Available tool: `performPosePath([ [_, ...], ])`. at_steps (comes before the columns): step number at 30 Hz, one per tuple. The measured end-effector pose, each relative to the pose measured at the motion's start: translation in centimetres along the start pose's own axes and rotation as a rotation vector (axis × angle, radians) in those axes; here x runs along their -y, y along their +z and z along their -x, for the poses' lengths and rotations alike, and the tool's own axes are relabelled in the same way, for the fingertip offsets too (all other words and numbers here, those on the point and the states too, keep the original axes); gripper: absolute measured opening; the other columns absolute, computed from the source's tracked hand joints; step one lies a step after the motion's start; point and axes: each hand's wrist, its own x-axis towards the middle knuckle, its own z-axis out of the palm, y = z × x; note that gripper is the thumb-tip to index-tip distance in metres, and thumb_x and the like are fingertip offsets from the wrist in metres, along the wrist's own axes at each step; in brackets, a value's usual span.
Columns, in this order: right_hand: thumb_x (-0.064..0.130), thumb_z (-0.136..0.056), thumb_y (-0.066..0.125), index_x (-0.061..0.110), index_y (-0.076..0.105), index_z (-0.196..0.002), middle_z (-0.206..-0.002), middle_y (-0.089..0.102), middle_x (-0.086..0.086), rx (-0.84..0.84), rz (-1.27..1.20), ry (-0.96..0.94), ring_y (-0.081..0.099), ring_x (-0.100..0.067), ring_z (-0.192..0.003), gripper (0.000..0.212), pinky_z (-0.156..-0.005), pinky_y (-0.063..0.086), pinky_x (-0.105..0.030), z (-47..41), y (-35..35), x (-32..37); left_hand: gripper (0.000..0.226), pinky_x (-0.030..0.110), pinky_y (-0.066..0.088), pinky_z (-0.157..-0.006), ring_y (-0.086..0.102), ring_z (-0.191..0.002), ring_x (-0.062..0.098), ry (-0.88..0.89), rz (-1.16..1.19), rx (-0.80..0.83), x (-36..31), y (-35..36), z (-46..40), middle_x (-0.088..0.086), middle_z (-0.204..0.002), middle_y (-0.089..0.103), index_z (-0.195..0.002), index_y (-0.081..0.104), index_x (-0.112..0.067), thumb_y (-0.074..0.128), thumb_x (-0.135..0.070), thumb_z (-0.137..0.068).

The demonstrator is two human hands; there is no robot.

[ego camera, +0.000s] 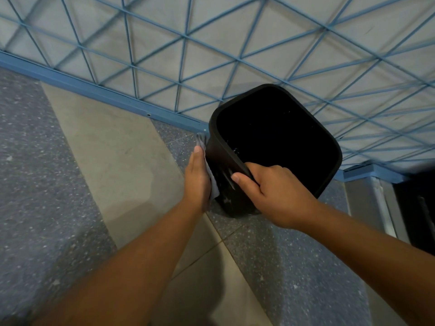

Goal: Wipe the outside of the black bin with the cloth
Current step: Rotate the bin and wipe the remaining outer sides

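While right hand [270, 194] grips black bin [277, 135] rim, left hand [197, 180] fingers flat, pressing cloth [213, 184] against side.

Upper frame: pale wall [164, 50] w/ blue diagonal lattice [183, 37]; blue baseboard [94, 90] runs from left edge down toward ctr. Floor [47, 184]: speckled grey bands alternating w/ plain beige. Metal frame [381, 208], right edge, dark beyond. Light dim.

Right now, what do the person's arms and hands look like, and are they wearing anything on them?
Both are bare: no gloves, sleeves, watch or rings show on the left hand or the right hand. The forearms are uncovered up to the picture's edge. The nails that show look short and unpainted.
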Motion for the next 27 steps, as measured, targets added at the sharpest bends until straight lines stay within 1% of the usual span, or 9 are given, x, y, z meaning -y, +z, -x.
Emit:
performPosePath([
  [3,0.061,-0.09,0.023,0.023,0.054,-0.091,-0.072,0.062,-0.001,0.001,-0.008,-0.003,0.062,-0.02,-0.066,0.05,-0.063,0.052,-0.046,0.0,-0.1,-0.1,0.07,0.052,0.037,-0.133,0.058,-0.149,0.031,-0.039,-0.048,-0.018,0.7,-1.3,-0.9,0.012,-0.157,0.064,-0.158,0.056,-0.016,0.037,-0.06,-0.106],
  [7,0.06,-0.09,0.024,0.023,0.054,-0.089,-0.07,0.061,0.0,-0.015,-0.005,0.011,0.061,-0.018,-0.064,0.047,-0.062,0.053,-0.045,0.1,-0.2,0.1,0.06,0.05,0.047,-0.126,0.069,-0.134,0.031,-0.152,-0.072,-0.078,0.2,-2.2,-2.5,0.014,-0.146,0.071,-0.148,0.066,-0.013,0.035,-0.052,-0.115],
  [10,0.059,-0.092,0.026,0.026,0.051,-0.083,-0.066,0.058,0.002,-0.019,-0.007,0.031,0.059,-0.015,-0.06,0.042,-0.06,0.052,-0.044,0.4,-0.2,0.3,0.051,0.038,0.059,-0.101,0.073,-0.105,0.02,-0.152,-0.016,-0.117,-1.0,-2.5,-2.2,0.003,-0.13,0.077,-0.129,0.069,-0.014,0.035,-0.05,-0.116],
  [12,0.059,-0.091,0.027,0.028,0.052,-0.084,-0.067,0.059,0.003,-0.019,-0.021,0.053,0.06,-0.012,-0.061,0.041,-0.06,0.054,-0.042,0.4,-0.3,0.4,0.049,0.028,0.061,-0.09,0.071,-0.106,0.015,-0.138,0.005,-0.123,-1.9,-3.5,-2.2,-0.003,-0.119,0.081,-0.13,0.07,-0.02,0.034,-0.049,-0.117],
  [15,0.06,-0.091,0.027,0.025,0.057,-0.087,-0.07,0.063,0.001,-0.01,-0.069,0.101,0.063,-0.011,-0.063,0.046,-0.06,0.055,-0.039,0.2,-0.3,0.6,0.054,0.034,0.06,-0.108,0.074,-0.123,0.021,-0.1,0.042,-0.138,-2.9,-5.5,-1.8,0.006,-0.134,0.078,-0.143,0.069,-0.018,0.038,-0.052,-0.115],
  [18,0.059,-0.092,0.029,0.023,0.058,-0.085,-0.071,0.063,0.001,-0.051,-0.103,0.146,0.062,-0.011,-0.063,0.047,-0.059,0.052,-0.034,0.0,-0.1,1.2,0.046,0.02,0.065,-0.064,0.084,-0.076,0.009,-0.056,0.026,-0.173,-3.3,-7.1,-1.7,-0.003,-0.087,0.087,-0.108,0.079,-0.021,0.042,-0.048,-0.115],
  [20,0.057,-0.094,0.03,0.022,0.059,-0.085,-0.073,0.063,0.0,-0.092,-0.113,0.176,0.061,-0.011,-0.064,0.046,-0.056,0.048,-0.029,-0.5,0.0,1.9,0.046,0.018,0.061,-0.053,0.082,-0.066,0.007,-0.043,0.028,-0.179,-3.7,-7.5,-1.4,-0.004,-0.078,0.085,-0.099,0.078,-0.024,0.042,-0.047,-0.115],
  [25,0.057,-0.097,0.03,0.019,0.061,-0.085,-0.077,0.065,-0.001,-0.135,-0.14,0.235,0.062,-0.014,-0.071,0.05,-0.064,0.049,-0.033,-2.5,-0.2,3.7,0.042,0.021,0.064,-0.064,0.085,-0.081,0.013,-0.065,0.009,-0.184,-5.1,-6.7,-0.3,0.0,-0.087,0.087,-0.106,0.081,-0.025,0.049,-0.051,-0.112],
  [27,0.058,-0.096,0.031,0.018,0.06,-0.083,-0.078,0.065,-0.004,-0.137,-0.152,0.265,0.062,-0.019,-0.073,0.051,-0.07,0.05,-0.037,-3.4,-0.3,4.2,0.044,0.033,0.063,-0.101,0.079,-0.117,0.022,-0.087,0.042,-0.166,-5.7,-6.0,0.5,0.008,-0.119,0.084,-0.117,0.079,-0.023,0.047,-0.053,-0.112],
])
